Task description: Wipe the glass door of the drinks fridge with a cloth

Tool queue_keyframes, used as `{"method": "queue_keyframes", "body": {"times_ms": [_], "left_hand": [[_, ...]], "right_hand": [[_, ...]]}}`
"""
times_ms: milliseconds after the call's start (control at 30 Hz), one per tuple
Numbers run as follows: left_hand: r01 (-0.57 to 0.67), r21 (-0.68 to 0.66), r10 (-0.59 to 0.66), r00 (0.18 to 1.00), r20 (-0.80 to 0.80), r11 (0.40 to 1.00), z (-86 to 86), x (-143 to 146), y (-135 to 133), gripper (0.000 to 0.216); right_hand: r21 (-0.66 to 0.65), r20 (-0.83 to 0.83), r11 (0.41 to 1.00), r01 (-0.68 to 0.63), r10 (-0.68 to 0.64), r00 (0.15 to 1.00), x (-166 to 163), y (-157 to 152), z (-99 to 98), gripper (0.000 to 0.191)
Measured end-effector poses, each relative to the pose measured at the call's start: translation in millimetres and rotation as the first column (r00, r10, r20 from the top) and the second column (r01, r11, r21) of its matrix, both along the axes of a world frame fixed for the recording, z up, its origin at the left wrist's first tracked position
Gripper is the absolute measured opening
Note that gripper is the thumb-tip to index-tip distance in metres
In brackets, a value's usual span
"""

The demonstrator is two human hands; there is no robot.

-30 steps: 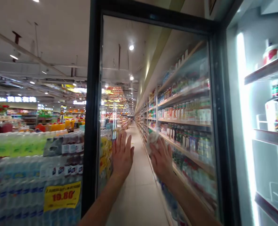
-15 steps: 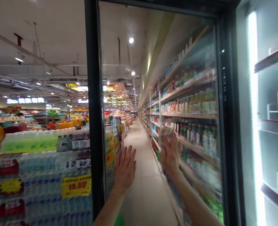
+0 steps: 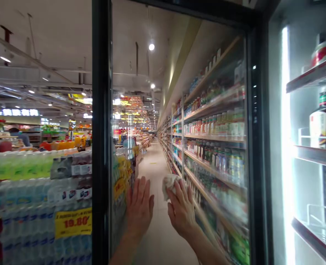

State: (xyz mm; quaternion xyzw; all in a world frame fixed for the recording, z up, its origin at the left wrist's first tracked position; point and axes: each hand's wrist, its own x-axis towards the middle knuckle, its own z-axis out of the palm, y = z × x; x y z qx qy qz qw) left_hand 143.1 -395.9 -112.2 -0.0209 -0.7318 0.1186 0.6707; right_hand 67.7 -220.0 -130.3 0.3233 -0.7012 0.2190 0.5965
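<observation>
In front of me stands an open glass door [image 3: 207, 48] with a black frame [image 3: 101, 110]. My left hand [image 3: 139, 206] lies flat against the glass, fingers stretched upward, holding nothing. To its right, my right hand [image 3: 181, 209] presses a pale crumpled cloth [image 3: 170, 184] to the pane. Its fingers lie over the cloth, which sticks out past the fingertips at the upper left. Through the glass, shelves of bottles and an aisle show behind both hands.
At the right, a lit cooler has shelves [image 3: 314, 156] with bottles and a bright light strip [image 3: 287, 147]. Left of the door stand stacked packs of bottled drinks [image 3: 27, 221] with a yellow price sign [image 3: 73, 222]. A person [image 3: 19, 136] is far off at the left.
My right hand has moved left and down across the glass with the cloth, closer to my left hand. My left hand has shifted slightly left and down in view. The camera has turned a little right.
</observation>
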Motion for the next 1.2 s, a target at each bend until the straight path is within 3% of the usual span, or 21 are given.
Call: {"method": "queue_keyframes", "body": {"times_ms": [33, 167, 200, 300, 333, 467, 500, 600, 633, 767, 800, 867, 933, 1000, 1067, 1100, 1133, 1200], "left_hand": [[-0.003, -0.009, 0.003, 1.0, 0.004, 1.0, -2.0, 0, 1, 0.063], [-0.019, 0.006, 0.019, 1.0, 0.008, 1.0, -6.7, 0, 4, 0.064], [-0.025, 0.012, 0.025, 1.0, 0.005, 1.0, -7.1, -1, 5, 0.064], [-0.052, 0.01, 0.052, 0.999, 0.001, 0.999, -7.5, -1, 7, 0.064], [-0.059, 0.004, 0.059, 0.998, 0.002, 0.998, -7.5, -1, 7, 0.064], [-0.071, -0.002, 0.071, 0.997, 0.0, 0.997, -7.7, -1, 8, 0.062], [-0.071, -0.001, 0.071, 0.997, -0.002, 0.997, -7.9, -1, 7, 0.062], [-0.073, 0.002, 0.073, 0.997, -0.004, 0.997, -8.6, -1, 6, 0.061], [-0.072, 0.0, 0.072, 0.997, -0.004, 0.997, -8.8, -1, 5, 0.061], [-0.072, -0.02, 0.072, 0.997, 0.0, 0.997, -8.7, -2, 3, 0.062], [-0.075, -0.023, 0.075, 0.997, 0.003, 0.997, -8.4, -2, 3, 0.062], [-0.08, -0.029, 0.08, 0.997, -0.003, 0.996, -7.5, -2, 2, 0.061], [-0.08, -0.031, 0.08, 0.997, -0.008, 0.996, -6.6, -1, 3, 0.061], [-0.08, -0.027, 0.08, 0.997, -0.013, 0.996, -5.9, -1, 4, 0.062], [-0.074, -0.027, 0.073, 0.997, -0.016, 0.997, -5.5, -1, 5, 0.063], [-0.069, -0.028, 0.069, 0.997, -0.019, 0.997, -5.4, -1, 5, 0.063], [-0.065, -0.027, 0.065, 0.998, -0.022, 0.997, -5.5, -1, 5, 0.063], [-0.061, -0.021, 0.061, 0.998, -0.022, 0.998, -6.0, -2, 5, 0.063]], "right_hand": [[0.013, -0.011, 1.0, 0.0, 0.0, 1.0, -1, 2, -0.4, 0.048], [-0.305, 0.045, 0.943, 0.136, -0.128, 0.991, -5, 12, 5.3, 0.051], [-0.289, 0.049, 0.949, 0.129, -0.119, 0.992, -4, 12, 6.5, 0.05], [-0.024, 0.002, 1.0, 0.012, -0.012, 1.0, 0, 7, 6.3, 0.043], [0.006, -0.003, 1.0, 0.0, 0.0, 1.0, 1, 6, 5.6, 0.041], [-0.282, 0.056, 0.952, 0.115, -0.103, 0.993, 2, 4, 5.5, 0.041], [-0.264, 0.062, 0.958, 0.11, -0.097, 0.993, 3, 2, 6.1, 0.042], [-0.003, 0.024, 1.0, 0.011, -0.01, 1.0, 6, 0, 8.3, 0.041], [0.015, 0.018, 1.0, 0.007, -0.007, 1.0, 6, 0, 9.4, 0.04], [-0.331, 0.075, 0.933, 0.138, -0.12, 0.99, 1, 7, 14.2, 0.042], [-0.32, 0.075, 0.939, 0.13, -0.111, 0.991, 0, 7, 14.4, 0.043], [-0.136, 0.029, 0.99, 0.04, -0.037, 0.999, 0, 7, 13.1, 0.041], [-0.003, 0.002, 1.0, -0.021, 0.021, 1.0, -3, 10, 11.2, 0.039], [-0.166, 0.013, 0.986, 0.02, -0.018, 1.0, -7, 16, 10.5, 0.039], [-0.381, 0.059, 0.919, 0.095, -0.078, 0.995, -10, 20, 10.4, 0.041], [-0.392, 0.071, 0.914, 0.101, -0.079, 0.994, -9, 21, 10.1, 0.042], [-0.33, 0.069, 0.941, 0.079, -0.059, 0.996, -7, 21, 9.6, 0.042], [-0.086, 0.053, 0.996, 0.006, -0.002, 0.999, -4, 20, 8.2, 0.04]]}}
